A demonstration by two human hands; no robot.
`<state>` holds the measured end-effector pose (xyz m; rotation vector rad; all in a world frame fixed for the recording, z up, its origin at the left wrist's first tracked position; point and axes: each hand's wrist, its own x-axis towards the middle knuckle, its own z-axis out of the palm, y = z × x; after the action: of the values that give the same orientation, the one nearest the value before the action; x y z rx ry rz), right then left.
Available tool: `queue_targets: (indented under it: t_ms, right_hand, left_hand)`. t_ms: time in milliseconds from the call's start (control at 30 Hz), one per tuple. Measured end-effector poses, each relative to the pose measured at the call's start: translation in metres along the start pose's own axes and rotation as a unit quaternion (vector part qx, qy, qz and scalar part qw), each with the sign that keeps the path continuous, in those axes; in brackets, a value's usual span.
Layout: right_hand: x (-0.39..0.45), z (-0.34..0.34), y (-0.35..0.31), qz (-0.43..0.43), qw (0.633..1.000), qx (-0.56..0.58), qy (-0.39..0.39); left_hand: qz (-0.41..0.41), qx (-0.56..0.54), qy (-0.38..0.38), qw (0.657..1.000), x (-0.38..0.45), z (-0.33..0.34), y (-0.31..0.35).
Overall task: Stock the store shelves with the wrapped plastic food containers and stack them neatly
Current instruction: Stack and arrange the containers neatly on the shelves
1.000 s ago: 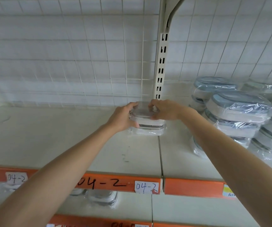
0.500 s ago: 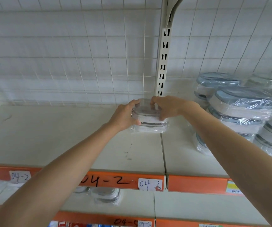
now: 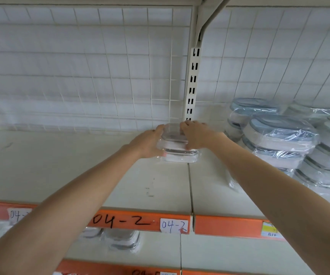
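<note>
A small wrapped clear plastic container (image 3: 175, 138) sits on top of another wrapped container (image 3: 180, 157) at the back of the cream shelf (image 3: 61, 165), right by the slotted upright. My left hand (image 3: 150, 143) grips the top container's left side, thumb low on the front. My right hand (image 3: 195, 135) holds its right side and lid with curled fingers. Both arms reach in from the front edge.
Stacks of larger wrapped oval containers with blue-grey lids (image 3: 279, 139) fill the shelf's right part. A white wire grid (image 3: 100, 76) backs the shelf. The orange price rail (image 3: 124, 221) marked 04-2 lines the front edge. More wrapped containers (image 3: 122, 241) lie on the shelf below.
Both hands stay on the top container and have pushed it slightly further back toward the upright. The camera view has shifted a little.
</note>
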<state>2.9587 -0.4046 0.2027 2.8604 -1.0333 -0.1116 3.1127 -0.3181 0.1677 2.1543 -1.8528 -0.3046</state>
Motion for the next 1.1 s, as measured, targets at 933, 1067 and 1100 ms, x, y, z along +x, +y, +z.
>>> queue_targets:
  t_ms: [933,1067,1100]
  right_hand:
    - [-0.107,0.046,-0.24,-0.246,0.969,0.03,-0.007]
    - [-0.146,0.064,-0.243,-0.252,0.963,0.067,0.068]
    - [-0.154,0.07,-0.243,-0.244,0.964,0.081,0.06]
  left_hand:
    - [-0.058,0.148,0.048,0.986,-0.318,0.026,-0.109]
    - [-0.055,0.148,-0.001,0.987,-0.346,0.059,-0.105]
    - [-0.052,0.145,-0.013,0.988,-0.351,0.066,-0.104]
